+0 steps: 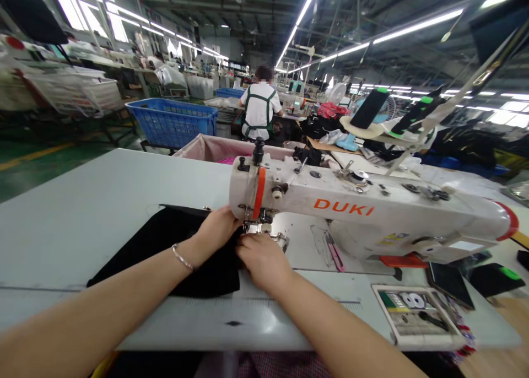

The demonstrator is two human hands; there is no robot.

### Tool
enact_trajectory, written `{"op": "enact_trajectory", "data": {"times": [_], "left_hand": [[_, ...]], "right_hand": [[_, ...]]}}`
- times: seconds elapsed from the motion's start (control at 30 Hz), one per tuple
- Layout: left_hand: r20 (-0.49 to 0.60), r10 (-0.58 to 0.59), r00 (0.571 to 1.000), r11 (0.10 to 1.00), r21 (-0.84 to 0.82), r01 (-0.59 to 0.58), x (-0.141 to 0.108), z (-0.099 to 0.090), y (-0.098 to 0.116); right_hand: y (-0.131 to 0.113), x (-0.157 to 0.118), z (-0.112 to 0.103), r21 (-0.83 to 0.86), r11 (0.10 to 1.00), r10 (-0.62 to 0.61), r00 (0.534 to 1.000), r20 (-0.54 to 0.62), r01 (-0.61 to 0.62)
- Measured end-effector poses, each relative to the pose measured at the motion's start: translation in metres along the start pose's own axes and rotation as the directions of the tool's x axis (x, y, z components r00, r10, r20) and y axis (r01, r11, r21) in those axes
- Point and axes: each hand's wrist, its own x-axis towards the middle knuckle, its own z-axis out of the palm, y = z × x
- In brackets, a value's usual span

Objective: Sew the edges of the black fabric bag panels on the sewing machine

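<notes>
A white sewing machine [351, 201] with orange lettering stands on a pale table. Black fabric [182, 257] lies flat left of its needle area, one edge reaching under the machine head. My left hand [219, 229] rests on the fabric's upper right part beside the presser foot, a bracelet at the wrist; its fingertips are hidden by the machine head. Just in front of the needle, my right hand [262, 257] bends its fingers down onto the fabric's right edge. Whether either hand pinches the cloth is too small to tell.
Pink-handled snips [334, 252] lie on the machine bed. A parts tray [417, 314] sits at the front right. Behind the table are a pink fabric-lined bin [202, 146], a blue basket [173, 122] and a person [259, 111] facing away. Thread cones [369, 109] stand at the right.
</notes>
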Motion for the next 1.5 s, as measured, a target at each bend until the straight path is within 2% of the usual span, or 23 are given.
{"op": "enact_trajectory", "data": {"times": [0.13,0.23,0.3,0.53,0.67,0.87,1.17,1.4,1.5], "left_hand": [[0.022,0.145,0.989,0.989,-0.007,-0.145,-0.040,0.005,0.009],[0.029,0.248,0.968,0.969,0.003,-0.249,-0.066,0.002,0.009],[0.036,0.289,0.957,0.957,0.013,-0.290,-0.072,0.000,0.005],[0.050,0.370,0.928,0.928,0.025,-0.372,-0.058,-0.007,-0.006],[0.038,0.390,0.920,0.921,0.014,-0.390,-0.056,-0.008,-0.002],[-0.026,0.392,0.920,0.920,0.000,-0.392,-0.063,-0.005,0.004],[0.094,0.369,0.925,0.929,-0.072,-0.364,-0.054,-0.013,-0.005],[0.092,0.412,0.906,0.911,-0.026,-0.411,-0.056,-0.012,-0.005],[0.105,0.397,0.912,0.918,-0.056,-0.393,-0.055,-0.013,-0.004]], "right_hand": [[0.000,-0.023,0.005,0.037,0.998,-0.044,0.999,-0.032,0.045],[-0.003,-0.032,0.010,0.095,0.994,-0.032,0.989,-0.141,0.046],[-0.004,-0.033,0.011,0.124,0.991,-0.014,0.979,-0.203,0.040],[-0.010,-0.027,0.010,0.116,0.993,0.028,0.975,-0.221,-0.002],[-0.010,-0.029,0.007,0.125,0.992,0.027,0.980,-0.199,-0.001],[-0.007,-0.031,0.003,0.172,0.985,0.011,0.972,-0.234,0.030],[-0.012,-0.028,0.003,0.135,0.991,0.035,0.982,-0.185,-0.010],[-0.014,-0.029,0.004,0.115,0.993,0.042,0.984,-0.176,-0.022],[-0.013,-0.029,0.004,0.127,0.992,0.043,0.980,-0.194,-0.019]]}}
